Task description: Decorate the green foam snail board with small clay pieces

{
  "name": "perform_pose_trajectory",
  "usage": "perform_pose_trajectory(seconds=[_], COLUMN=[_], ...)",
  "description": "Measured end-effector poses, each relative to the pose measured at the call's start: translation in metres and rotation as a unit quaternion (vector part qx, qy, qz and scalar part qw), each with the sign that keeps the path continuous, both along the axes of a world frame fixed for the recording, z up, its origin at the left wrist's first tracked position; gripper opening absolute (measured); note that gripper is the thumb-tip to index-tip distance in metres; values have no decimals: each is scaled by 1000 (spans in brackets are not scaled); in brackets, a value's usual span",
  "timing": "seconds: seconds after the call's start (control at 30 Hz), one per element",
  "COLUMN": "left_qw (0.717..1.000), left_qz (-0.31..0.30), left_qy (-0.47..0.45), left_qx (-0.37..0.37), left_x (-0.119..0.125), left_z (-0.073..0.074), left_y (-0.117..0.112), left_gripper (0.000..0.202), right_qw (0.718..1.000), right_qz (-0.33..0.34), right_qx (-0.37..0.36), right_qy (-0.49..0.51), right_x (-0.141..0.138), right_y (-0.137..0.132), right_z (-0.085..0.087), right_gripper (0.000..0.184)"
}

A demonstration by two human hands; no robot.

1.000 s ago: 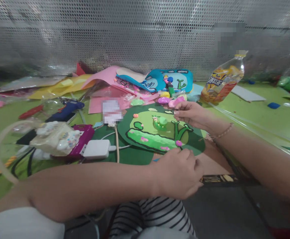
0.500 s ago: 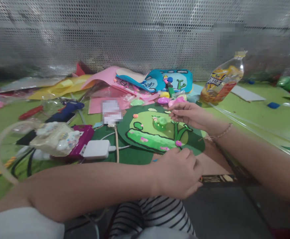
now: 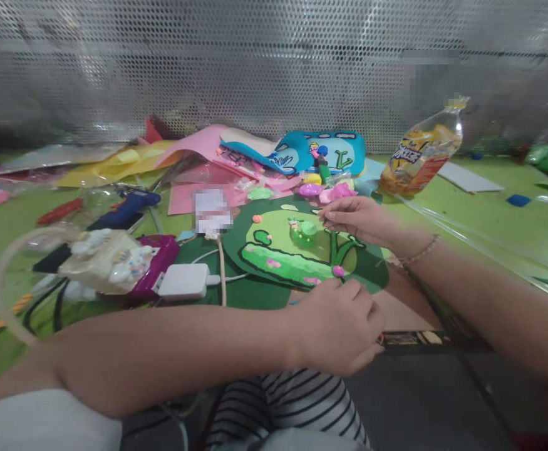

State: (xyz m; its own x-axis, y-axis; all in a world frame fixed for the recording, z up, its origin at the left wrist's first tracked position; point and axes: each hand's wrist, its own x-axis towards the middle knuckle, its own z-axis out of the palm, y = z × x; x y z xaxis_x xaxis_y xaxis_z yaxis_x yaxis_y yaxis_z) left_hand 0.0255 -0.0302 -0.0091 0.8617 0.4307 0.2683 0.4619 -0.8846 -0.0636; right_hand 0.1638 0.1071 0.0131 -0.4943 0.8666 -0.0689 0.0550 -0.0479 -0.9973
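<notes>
A green foam scene board (image 3: 236, 235) lies at the middle of the table, with a grassy strip, a plant shape and small flowers raised on it. On its light green centre sits a small green snail figure (image 3: 306, 233). My right hand (image 3: 358, 219) hovers just right of the snail, thumb and forefinger pinched together; anything between them is too small to name. My left hand (image 3: 339, 322) rests at the table's front edge below the board, its fingers curled closed. The inside of that hand is hidden from view.
On the left are a blue glue gun (image 3: 137, 203), a white charger (image 3: 183, 280) and cables. Behind the board lie coloured clay packets (image 3: 310, 189) and a blue foam scene (image 3: 353, 153). A plastic bottle (image 3: 419, 153) leans at the back right.
My right hand has dipped very slightly beside the snail, still pinched. My left hand has stayed in place, and the things on the table look the same.
</notes>
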Motion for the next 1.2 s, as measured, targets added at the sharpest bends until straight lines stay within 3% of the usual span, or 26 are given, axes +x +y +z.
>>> perform_pose_trajectory(seconds=[0.6, 1.2], left_qw=[1000, 1000], left_qz=[-3, -6], left_qy=[6, -2], left_qx=[5, 4], left_x=[0, 0], left_z=[-1, -1], left_y=[0, 2], left_gripper=[38, 38], right_qw=[997, 996], right_qz=[-52, 39], right_qx=[32, 44], right_qy=[-52, -66], right_x=[-6, -5], right_y=[-4, -4], right_z=[6, 1], right_gripper=[48, 36])
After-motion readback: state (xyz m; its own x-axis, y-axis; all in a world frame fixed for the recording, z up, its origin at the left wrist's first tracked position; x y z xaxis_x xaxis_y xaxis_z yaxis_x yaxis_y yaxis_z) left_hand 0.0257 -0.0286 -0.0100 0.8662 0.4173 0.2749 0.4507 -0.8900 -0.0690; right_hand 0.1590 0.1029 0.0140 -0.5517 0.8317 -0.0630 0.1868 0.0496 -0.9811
